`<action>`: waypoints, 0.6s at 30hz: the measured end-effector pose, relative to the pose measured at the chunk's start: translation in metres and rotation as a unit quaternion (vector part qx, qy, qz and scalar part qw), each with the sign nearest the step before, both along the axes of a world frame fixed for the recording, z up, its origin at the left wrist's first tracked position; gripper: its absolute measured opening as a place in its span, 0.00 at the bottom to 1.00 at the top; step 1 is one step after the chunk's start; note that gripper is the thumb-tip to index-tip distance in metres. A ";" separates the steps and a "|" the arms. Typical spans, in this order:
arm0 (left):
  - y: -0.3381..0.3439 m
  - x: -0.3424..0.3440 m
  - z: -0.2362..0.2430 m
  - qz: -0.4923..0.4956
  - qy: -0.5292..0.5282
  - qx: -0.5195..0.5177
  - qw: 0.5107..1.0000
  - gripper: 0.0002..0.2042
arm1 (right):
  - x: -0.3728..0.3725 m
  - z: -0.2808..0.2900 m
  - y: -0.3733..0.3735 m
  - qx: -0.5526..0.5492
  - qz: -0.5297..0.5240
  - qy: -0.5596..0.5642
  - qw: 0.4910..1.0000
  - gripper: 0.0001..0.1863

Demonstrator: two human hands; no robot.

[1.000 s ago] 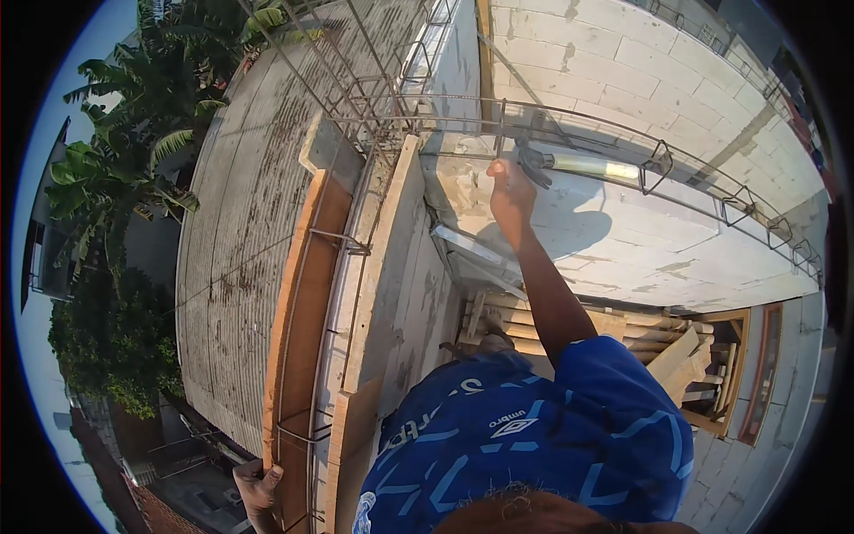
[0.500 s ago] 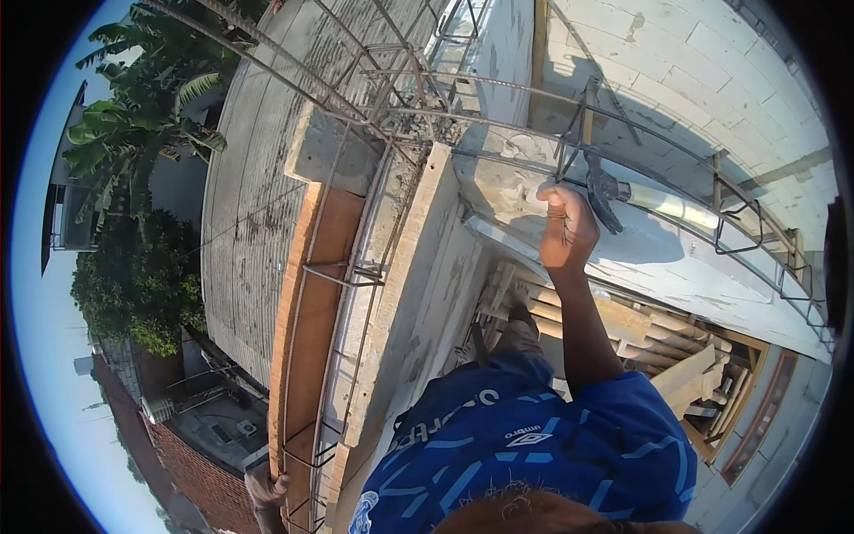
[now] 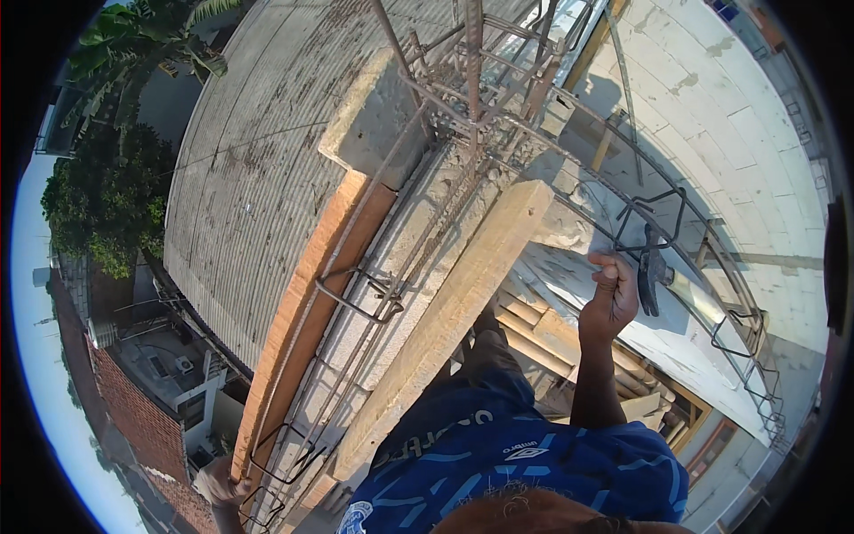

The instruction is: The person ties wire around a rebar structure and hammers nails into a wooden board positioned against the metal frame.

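A grey corrugated roof, streaked with dark stains, slopes away on the left. Beyond it stand a dense leafy tree and a broad-leaved plant. Lower down, a red-tiled roof lies near a pale building, with blue sky past them. At upper right, mortar patches mark a whitish block wall in sunlight; light wooden poles lie side by side below.

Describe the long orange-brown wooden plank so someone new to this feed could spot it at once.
Start from the big grey corrugated roof, then move to its right-hand edge. There a long orange-brown wooden plank runs diagonally, with the person's left hand on its lower end. Its warm orange colour sets it apart from the pale tan wooden board slanting alongside, to its right.
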State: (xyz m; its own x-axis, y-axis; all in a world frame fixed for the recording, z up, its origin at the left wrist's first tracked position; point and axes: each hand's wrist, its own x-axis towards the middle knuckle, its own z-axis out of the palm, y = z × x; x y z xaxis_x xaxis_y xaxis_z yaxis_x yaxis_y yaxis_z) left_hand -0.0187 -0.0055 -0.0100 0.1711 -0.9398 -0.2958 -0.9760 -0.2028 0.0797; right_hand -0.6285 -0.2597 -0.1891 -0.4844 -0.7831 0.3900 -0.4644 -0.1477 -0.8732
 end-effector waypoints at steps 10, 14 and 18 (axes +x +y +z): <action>0.010 0.003 -0.001 -0.009 -0.023 -0.048 0.999 0.44 | -0.003 0.006 0.000 0.023 0.017 -0.040 0.999 0.12; 0.019 -0.001 -0.004 -0.009 -0.048 -0.096 0.994 0.43 | -0.004 0.014 0.003 -0.001 0.037 -0.061 0.997 0.12; 0.013 -0.010 -0.003 -0.020 -0.028 -0.194 0.980 0.44 | 0.003 0.029 0.016 -0.016 0.032 -0.006 0.999 0.11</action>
